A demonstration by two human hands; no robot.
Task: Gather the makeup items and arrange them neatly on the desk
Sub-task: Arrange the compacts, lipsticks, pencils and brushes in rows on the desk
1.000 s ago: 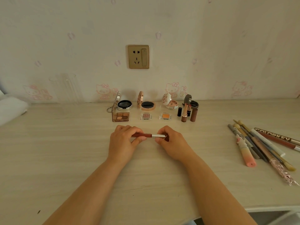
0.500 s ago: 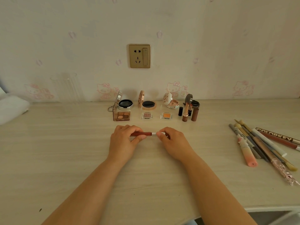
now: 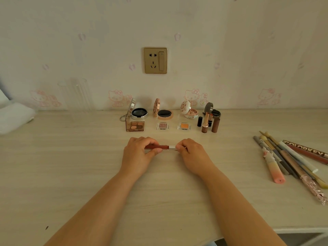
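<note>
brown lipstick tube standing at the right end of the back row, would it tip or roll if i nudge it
The brown tube stands upright on a narrow base and is tall for its width, so a nudge near the top would probably tip it. It looks round, so once down it would likely roll on the desk. The open lipstick stands close beside it and could be knocked over too.

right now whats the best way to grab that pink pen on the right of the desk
Pinch the pink pen around its thick lower barrel, coming from above and its left: it lies flat, that side faces bare desk, while other pens crowd its right.
</note>
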